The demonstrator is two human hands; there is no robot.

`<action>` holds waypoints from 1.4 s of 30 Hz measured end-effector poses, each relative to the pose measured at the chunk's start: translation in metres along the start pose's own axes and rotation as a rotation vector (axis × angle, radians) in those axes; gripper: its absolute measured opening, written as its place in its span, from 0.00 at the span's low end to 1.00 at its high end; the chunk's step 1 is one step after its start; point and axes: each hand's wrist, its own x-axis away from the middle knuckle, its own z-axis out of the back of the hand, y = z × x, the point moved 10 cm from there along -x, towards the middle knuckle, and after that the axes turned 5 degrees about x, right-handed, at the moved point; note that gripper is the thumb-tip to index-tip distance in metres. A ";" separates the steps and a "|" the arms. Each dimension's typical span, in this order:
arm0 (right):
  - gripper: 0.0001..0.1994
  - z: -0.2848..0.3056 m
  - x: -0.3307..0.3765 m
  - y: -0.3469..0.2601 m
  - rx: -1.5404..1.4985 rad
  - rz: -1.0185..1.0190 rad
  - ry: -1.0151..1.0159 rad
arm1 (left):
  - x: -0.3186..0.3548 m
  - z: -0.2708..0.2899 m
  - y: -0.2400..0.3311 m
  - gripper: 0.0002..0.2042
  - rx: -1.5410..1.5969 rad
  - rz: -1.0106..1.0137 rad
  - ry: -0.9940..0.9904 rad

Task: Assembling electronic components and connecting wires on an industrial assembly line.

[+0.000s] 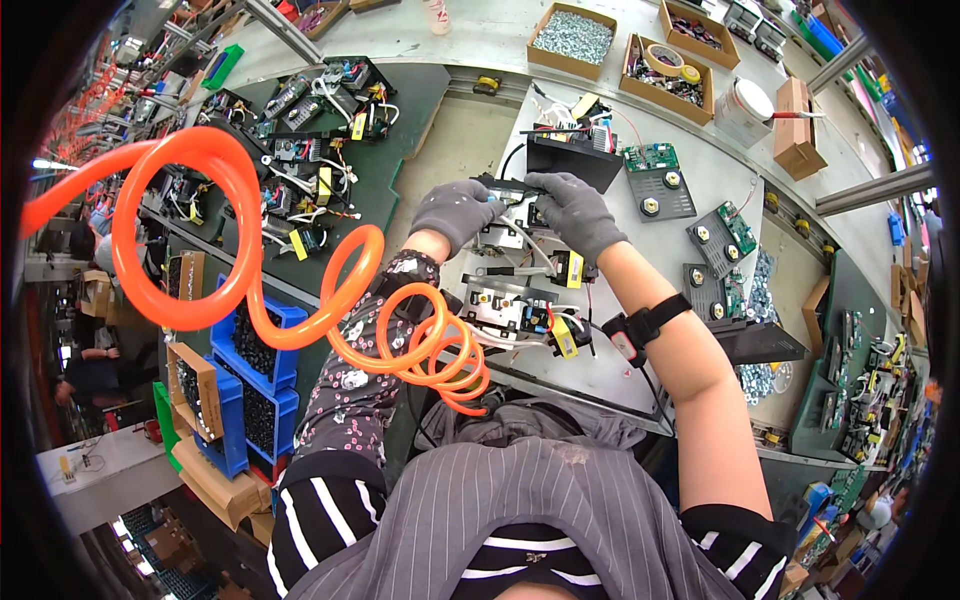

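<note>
My left hand [455, 213] and my right hand [577, 213], both in grey gloves, meet over the light grey worktop. Their fingers close on opposite sides of a small electronic assembly [512, 193] with dark and metal parts. The fingers partly hide it, so its exact kind is unclear. Just nearer to me lie more such assemblies, one a metal-cased unit [497, 308] with white wires and a yellow-labelled part [564, 338]. A black panel [575, 160] stands tilted beyond my right hand. Right of it lies a green circuit board [652, 156] next to a black plate [660, 194].
An orange coiled hose [124, 240] hangs across the left, over my left forearm. Wired assemblies [300, 150] crowd the dark green bench. Blue bins [228, 420] of black parts stand lower left. At the back are a cardboard box [565, 68] of small metal pieces and a white bucket [742, 108].
</note>
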 end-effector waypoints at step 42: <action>0.22 -0.004 -0.003 -0.055 0.156 0.367 -0.285 | 0.014 -0.036 0.061 0.18 -0.470 -0.403 -0.133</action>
